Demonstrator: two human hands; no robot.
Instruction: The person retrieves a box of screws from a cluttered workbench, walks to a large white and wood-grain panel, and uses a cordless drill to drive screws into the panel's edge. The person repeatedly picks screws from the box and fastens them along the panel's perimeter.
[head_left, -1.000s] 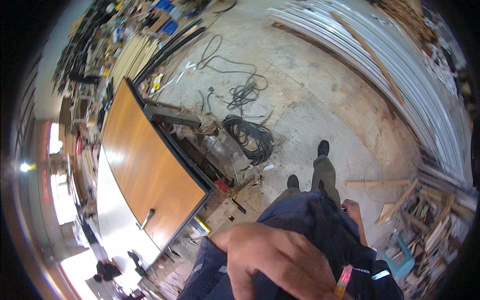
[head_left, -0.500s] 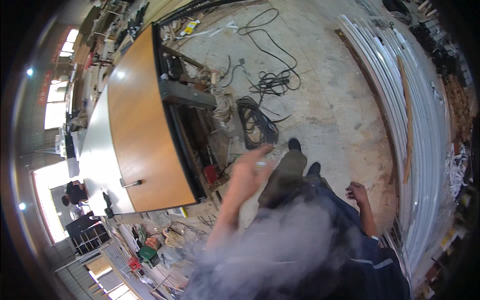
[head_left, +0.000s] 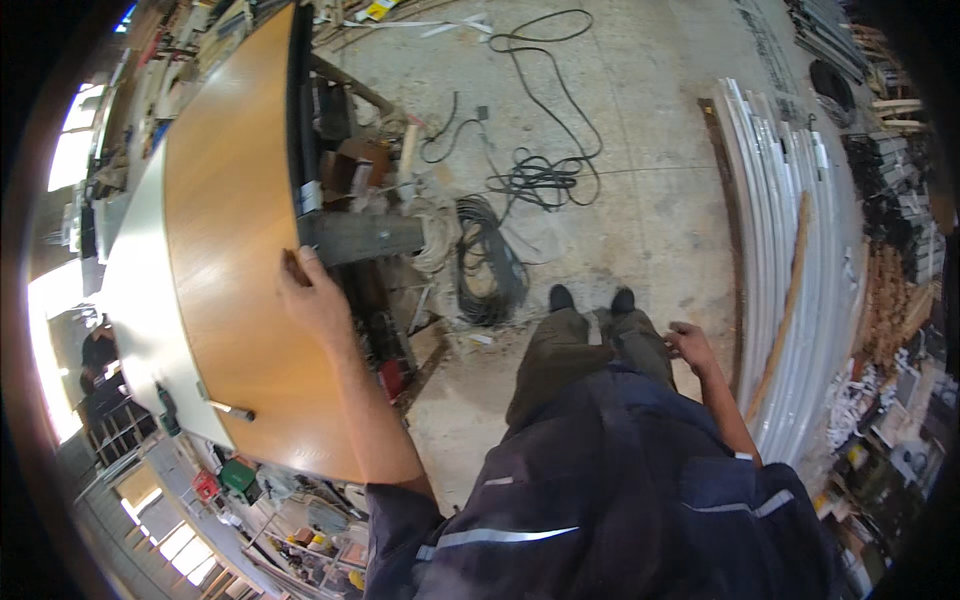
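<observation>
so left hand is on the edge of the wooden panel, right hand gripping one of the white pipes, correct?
Not quite. In the head view the right hand hangs by the person's thigh, apart from the white pipes on the floor. The left hand is on the wooden panel's edge, as you say.

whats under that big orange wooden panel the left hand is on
Below the wooden panel's edge, where the left hand rests, a grey beam, brown boxes and scrap show. A black cable coil lies beside on the floor. Whatever lies deeper beneath is covered.
</observation>
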